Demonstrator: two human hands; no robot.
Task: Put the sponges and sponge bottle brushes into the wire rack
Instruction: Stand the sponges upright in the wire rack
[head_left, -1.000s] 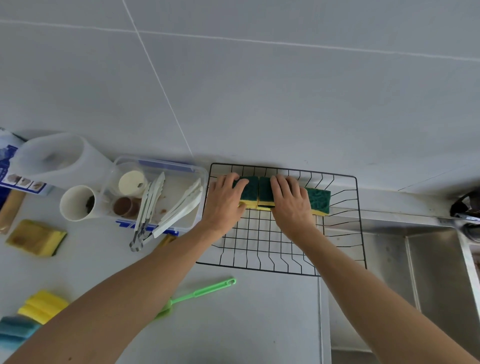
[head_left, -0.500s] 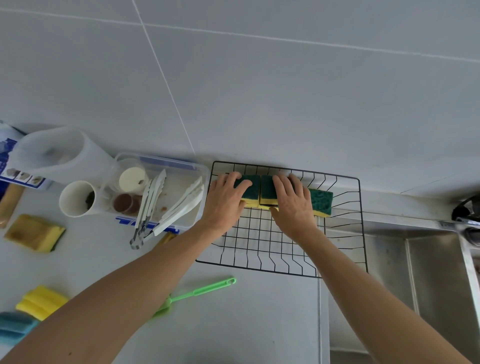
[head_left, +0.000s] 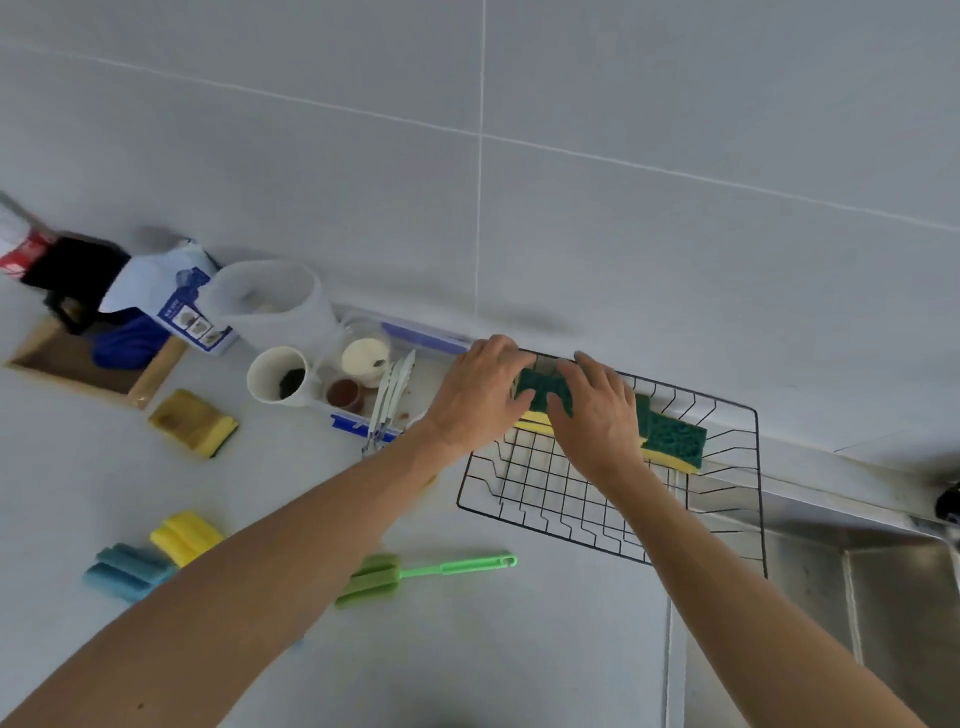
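Now both hands are resting on green-and-yellow sponges standing along the far side of the rack (head_left: 613, 499) — the left hand (head_left: 475, 397) is lying with its fingers (head_left: 506, 353) loosely spread over the left end of one sponge (head_left: 543, 387), and the right hand (head_left: 597, 415) is pressing flat on the same row, its fingers (head_left: 563, 387) slightly spread and draped over the green top. Whether either hand is actually gripping is hard to tell; the sponge is sitting between the two sets of fingers, with green showing in the gap. Another sponge (head_left: 675, 434) is sticking out to the right of the right hand, green side up, yellow layer below, leaning against the rack's back wires.

Outside the rack, on the tabletop (head_left: 493, 649), a green brush (head_left: 415, 571) is lying near the left forearm, its handle pointing right toward the rack. Farther left, a yellow brush head (head_left: 184, 535) and a blue brush head (head_left: 127, 569) are lying side by side, just touching — their handles are hidden under the arm. A worn yellow sponge (head_left: 195, 421) is lying well apart from the rack, near a white cup (head_left: 278, 376). A clear tub (head_left: 379, 379) holding tongs is standing just left of the rack.
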